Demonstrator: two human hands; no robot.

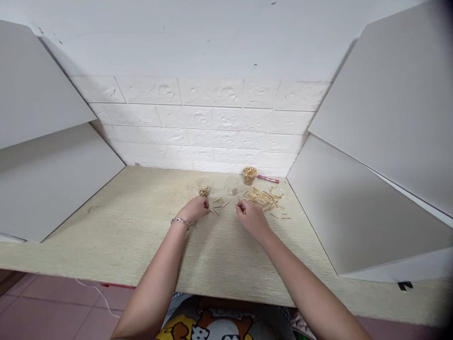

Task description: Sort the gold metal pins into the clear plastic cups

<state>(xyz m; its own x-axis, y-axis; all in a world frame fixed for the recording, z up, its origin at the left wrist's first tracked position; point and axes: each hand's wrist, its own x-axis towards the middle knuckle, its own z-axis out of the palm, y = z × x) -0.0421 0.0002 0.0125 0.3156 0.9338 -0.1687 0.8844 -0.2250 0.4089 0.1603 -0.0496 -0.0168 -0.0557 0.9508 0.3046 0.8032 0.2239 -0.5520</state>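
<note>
My left hand (197, 209) is closed in a pinch on a thin gold-coloured metal pin (210, 210), just in front of a clear cup (203, 182) partly filled with small gold pieces. Closed too, my right hand (252, 216) pinches a small slim gold pin (237, 205) at its fingertips. Between the hands several loose gold pins (221, 206) lie on the table. A second clear cup (232, 182), with a few gold pieces at its bottom, stands behind them. To the right a heap of gold pins (264, 197) spreads beside my right hand.
At the back a clear cup heaped with gold pins (249, 175) stands near the wall, next to a red marker pen (268, 179). Grey boards (63, 179) lean along the left, and more grey boards (371, 212) along the right. A white brick-patterned wall (212, 118) closes the table's back edge.
</note>
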